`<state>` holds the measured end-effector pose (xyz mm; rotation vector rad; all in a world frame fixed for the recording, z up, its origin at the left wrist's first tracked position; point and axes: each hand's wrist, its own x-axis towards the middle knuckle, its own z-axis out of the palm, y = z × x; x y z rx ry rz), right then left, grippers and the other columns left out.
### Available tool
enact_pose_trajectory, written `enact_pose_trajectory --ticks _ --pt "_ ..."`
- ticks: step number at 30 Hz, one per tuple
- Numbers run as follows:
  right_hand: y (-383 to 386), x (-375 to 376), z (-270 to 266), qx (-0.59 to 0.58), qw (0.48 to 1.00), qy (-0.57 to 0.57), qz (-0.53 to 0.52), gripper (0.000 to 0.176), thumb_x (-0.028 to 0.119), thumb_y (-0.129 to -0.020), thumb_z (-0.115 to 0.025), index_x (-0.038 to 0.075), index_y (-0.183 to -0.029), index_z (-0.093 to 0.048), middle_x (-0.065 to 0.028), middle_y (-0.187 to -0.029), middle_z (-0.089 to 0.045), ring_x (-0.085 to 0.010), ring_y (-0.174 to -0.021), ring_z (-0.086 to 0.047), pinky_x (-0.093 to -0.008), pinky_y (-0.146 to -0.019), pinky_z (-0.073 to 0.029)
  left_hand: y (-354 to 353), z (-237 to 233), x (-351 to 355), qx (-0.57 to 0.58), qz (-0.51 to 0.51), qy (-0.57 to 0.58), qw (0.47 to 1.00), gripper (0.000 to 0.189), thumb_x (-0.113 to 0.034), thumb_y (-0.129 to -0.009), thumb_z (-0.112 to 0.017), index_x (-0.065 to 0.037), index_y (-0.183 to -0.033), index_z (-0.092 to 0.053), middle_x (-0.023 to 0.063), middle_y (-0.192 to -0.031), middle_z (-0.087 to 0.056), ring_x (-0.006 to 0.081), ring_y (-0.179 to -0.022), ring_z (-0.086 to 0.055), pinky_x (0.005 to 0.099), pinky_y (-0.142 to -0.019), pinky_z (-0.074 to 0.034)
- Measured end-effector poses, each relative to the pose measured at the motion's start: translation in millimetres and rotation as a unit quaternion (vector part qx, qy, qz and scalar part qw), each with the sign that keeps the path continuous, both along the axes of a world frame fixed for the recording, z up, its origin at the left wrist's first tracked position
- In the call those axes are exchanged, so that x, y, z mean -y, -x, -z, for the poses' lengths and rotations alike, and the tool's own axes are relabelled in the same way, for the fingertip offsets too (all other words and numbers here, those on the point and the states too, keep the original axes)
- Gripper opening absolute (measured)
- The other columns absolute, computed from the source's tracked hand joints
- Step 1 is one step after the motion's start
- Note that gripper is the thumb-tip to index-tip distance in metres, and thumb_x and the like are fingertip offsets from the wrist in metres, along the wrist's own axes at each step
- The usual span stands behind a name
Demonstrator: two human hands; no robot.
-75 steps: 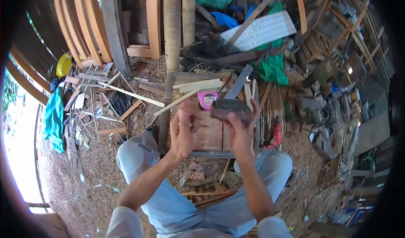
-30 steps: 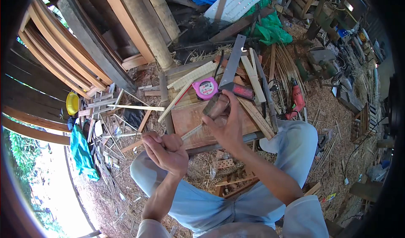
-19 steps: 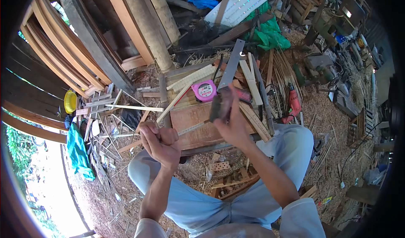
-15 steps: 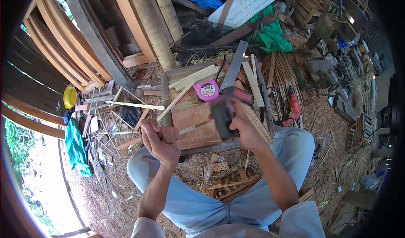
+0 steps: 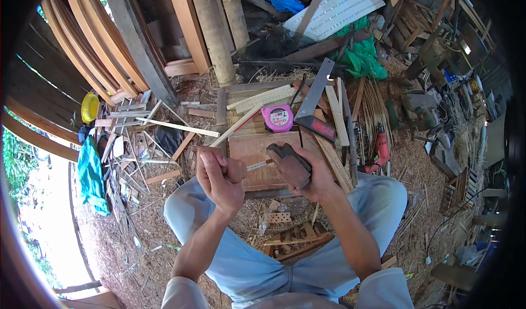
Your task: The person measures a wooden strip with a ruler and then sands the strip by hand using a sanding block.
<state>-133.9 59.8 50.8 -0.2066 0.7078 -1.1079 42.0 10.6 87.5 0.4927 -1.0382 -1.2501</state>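
My right hand grips a dark rectangular block, tilted, just above the near edge of a low wooden work board. My left hand is closed in a fist to the left of it, and a thin strip runs from the fist toward the block; I cannot tell whether the fist pinches it. A pink tape measure lies on the board's far side. A steel square with a dark handle lies to the right of the tape.
Wooden slats and offcuts litter the ground at left. A red power drill lies right of the board. Bamboo strips, posts, a green tarp and a yellow bowl surround the spot. My knees flank the board.
My right hand has lowered the dark block from chest height toward the board and turned it. My left hand went from open fingers to a fist and stays left of it.
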Motion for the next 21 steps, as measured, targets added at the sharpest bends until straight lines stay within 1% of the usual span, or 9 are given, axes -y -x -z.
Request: enact_pose_trajectory --ticks 4,6,8,10,12,15,16,18,21 --pt "-13.9 6.2 3.5 -0.099 0.992 -0.036 0.073 0.046 0.045 -0.097 -0.049 0.012 -0.128 -0.056 -0.0013 -0.097 -0.064 -0.0095 -0.072 -0.059 -0.0263 -0.054 -0.045 0.5 0.2 -3.2 0.005 0.014 0.012 1.000 0.031 -0.033 -0.106 -0.029 -0.010 -0.086 -0.035 -0.0028 -0.048 -0.017 0.0077 -0.035 -0.012 0.0275 -0.037 -0.014" --pt "-18.3 8.1 -1.8 -0.201 0.966 0.064 0.148 0.045 0.041 -0.096 -0.052 0.010 -0.130 -0.055 0.0005 -0.097 -0.063 -0.0067 -0.076 -0.058 -0.0226 -0.063 -0.045 0.9 -0.5 -4.5 0.003 0.020 0.011 1.000 0.032 -0.033 -0.106 -0.029 -0.010 -0.086 -0.035 -0.0030 -0.049 -0.017 0.0075 -0.035 -0.012 0.0277 -0.037 -0.014" --pt "-21.5 13.3 11.3 -0.260 0.946 0.093 0.171 0.044 0.038 -0.096 -0.055 0.010 -0.130 -0.056 0.0001 -0.096 -0.063 -0.0065 -0.078 -0.058 -0.0225 -0.065 -0.045 1.5 -2.0 -5.9 0.003 0.026 0.010 1.000 0.032 -0.033 -0.106 -0.029 -0.009 -0.085 -0.035 -0.0033 -0.050 -0.017 0.0073 -0.035 -0.012 0.0279 -0.037 -0.014" --pt "-23.7 15.6 14.9 -0.317 0.920 0.122 0.194 0.043 0.034 -0.095 -0.057 0.009 -0.130 -0.056 -0.0003 -0.096 -0.063 -0.0064 -0.079 -0.058 -0.0223 -0.067 -0.046 2.3 -3.2 -8.3 0.000 0.022 -0.008 1.000 0.033 -0.031 -0.106 -0.030 -0.007 -0.084 -0.036 -0.0028 -0.050 -0.024 0.0052 -0.039 -0.020 0.0256 -0.040 -0.015" --pt "-24.8 15.4 9.8 -0.447 0.871 0.126 0.160 0.042 0.030 -0.094 -0.061 0.007 -0.128 -0.058 -0.0030 -0.095 -0.065 -0.0084 -0.081 -0.059 -0.0235 -0.070 -0.047 3.4 -3.9 -8.7 -0.004 0.022 -0.008 1.000 0.033 -0.031 -0.106 -0.031 -0.007 -0.084 -0.036 -0.0030 -0.051 -0.025 0.0052 -0.039 -0.020 0.0256 -0.040 -0.015" --pt "-36.6 13.5 -20.5 -0.530 0.819 0.144 0.167 0.042 0.023 -0.091 -0.065 0.005 -0.128 -0.057 -0.0080 -0.092 -0.066 -0.0127 -0.079 -0.060 -0.0269 -0.069 -0.048 0.2 -1.7 -4.5 -0.019 0.027 -0.011 0.999 0.032 -0.031 -0.106 -0.031 -0.007 -0.084 -0.036 -0.0035 -0.053 -0.025 0.0050 -0.039 -0.020 0.0255 -0.040 -0.015" --pt "-41.6 15.2 -18.4 -0.530 0.819 0.145 0.165 0.042 0.023 -0.091 -0.065 0.005 -0.128 -0.057 -0.0080 -0.092 -0.066 -0.0127 -0.079 -0.060 -0.0269 -0.069 -0.048 -1.0 -0.8 -2.9 -0.028 0.032 -0.014 0.999 0.032 -0.031 -0.106 -0.032 -0.007 -0.084 -0.036 -0.0038 -0.054 -0.025 0.0049 -0.040 -0.021 0.0256 -0.040 -0.015" --pt "-49.9 15.8 -11.9 -0.636 0.704 0.220 0.226 0.045 0.018 -0.088 -0.067 0.003 -0.128 -0.056 -0.0130 -0.088 -0.065 -0.0171 -0.075 -0.062 -0.0301 -0.067 -0.049 1.5 -2.1 -7.5 -0.020 0.028 -0.015 0.999 0.032 -0.031 -0.106 -0.032 -0.007 -0.084 -0.036 -0.0038 -0.054 -0.026 0.0048 -0.040 -0.021 0.0254 -0.040 -0.015" --pt "-49.2 15.1 -15.4 -0.674 0.666 0.232 0.220 0.045 0.014 -0.085 -0.069 0.002 -0.127 -0.057 -0.0171 -0.085 -0.064 -0.0226 -0.072 -0.064 -0.0337 -0.064 -0.049 5.2 -4.3 -9.3 0.004 0.025 -0.005 1.000 0.031 -0.030 -0.106 -0.028 -0.008 -0.084 -0.034 -0.0032 -0.051 -0.022 0.0059 -0.037 -0.018 0.0257 -0.038 -0.016"
